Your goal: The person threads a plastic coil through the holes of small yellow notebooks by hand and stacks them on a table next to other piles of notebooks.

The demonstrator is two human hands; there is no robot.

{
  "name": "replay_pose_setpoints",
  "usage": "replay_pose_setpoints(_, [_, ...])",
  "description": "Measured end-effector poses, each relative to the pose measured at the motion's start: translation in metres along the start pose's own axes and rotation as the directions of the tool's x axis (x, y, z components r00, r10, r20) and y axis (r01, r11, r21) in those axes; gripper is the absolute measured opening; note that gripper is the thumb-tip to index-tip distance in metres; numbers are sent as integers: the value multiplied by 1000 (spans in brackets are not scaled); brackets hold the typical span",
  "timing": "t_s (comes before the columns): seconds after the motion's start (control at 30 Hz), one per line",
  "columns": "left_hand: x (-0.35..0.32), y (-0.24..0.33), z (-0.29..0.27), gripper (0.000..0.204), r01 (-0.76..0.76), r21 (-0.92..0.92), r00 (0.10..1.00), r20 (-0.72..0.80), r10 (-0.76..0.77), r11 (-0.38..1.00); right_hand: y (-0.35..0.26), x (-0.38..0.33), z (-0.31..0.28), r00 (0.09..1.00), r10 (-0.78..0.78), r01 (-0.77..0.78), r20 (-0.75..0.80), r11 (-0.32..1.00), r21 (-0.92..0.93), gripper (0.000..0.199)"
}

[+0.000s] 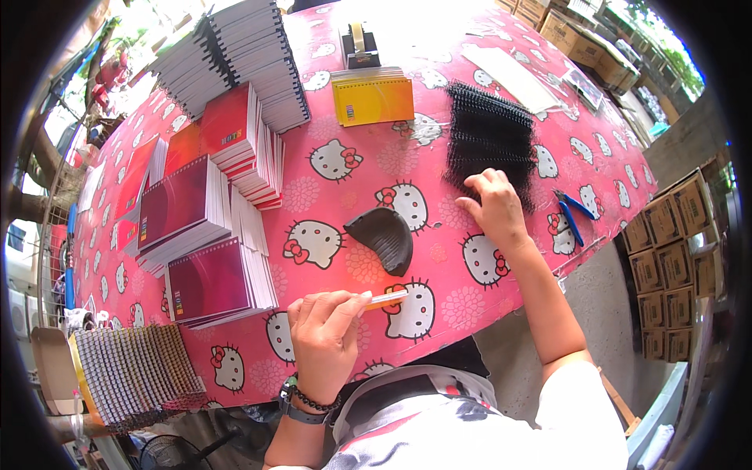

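My left hand (323, 333) is closed on a small notepad (385, 300), seen nearly edge-on, with white pages and an orange cover. Over the near edge of a pile of black spiral binding coils (489, 133) is my right hand (497, 207). Its fingers are bent, the thumb stands apart from them, and I see no coil lifted between them. A black half-round piece (384, 239) lies on the pink tablecloth (427, 333) between my hands. Blue-handled cutting pliers (573, 218) rest to the right of the coils.
Stacks of purple notepads (207, 282) and red notepads (231, 117) stand at left, with tall spiral-bound stacks (262, 59) behind. Bound yellow notepads (374, 102) sit before a tape dispenser (359, 47). Metallic-looking spiral bindings (141, 368) fill the near left corner. Cartons (670, 258) are piled beyond the right edge.
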State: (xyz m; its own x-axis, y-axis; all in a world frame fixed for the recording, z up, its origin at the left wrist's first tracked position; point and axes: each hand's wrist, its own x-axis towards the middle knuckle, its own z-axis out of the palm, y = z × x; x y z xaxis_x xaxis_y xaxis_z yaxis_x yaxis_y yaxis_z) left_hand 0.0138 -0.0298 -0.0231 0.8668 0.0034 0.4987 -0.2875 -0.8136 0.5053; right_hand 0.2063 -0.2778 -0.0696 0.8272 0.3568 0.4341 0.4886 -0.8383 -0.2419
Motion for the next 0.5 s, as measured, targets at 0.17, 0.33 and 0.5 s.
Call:
replay_pose_setpoints(0.17, [-2,4,4,25,-12,-42,1000,-28,11,999,0,6,-8,983,-23,25,181,1000,-9,21])
replay_pose_setpoints(0.33, [-5,-3,9,28,-45,-6,998,-52,45,999,-2,14,-22,995,-28,42,-91,986,164,18])
replay_pose_setpoints(0.5, [-5,-4,10,23,-63,-28,996,-68,61,998,-5,12,-28,1000,16,-13,-11,977,212,15])
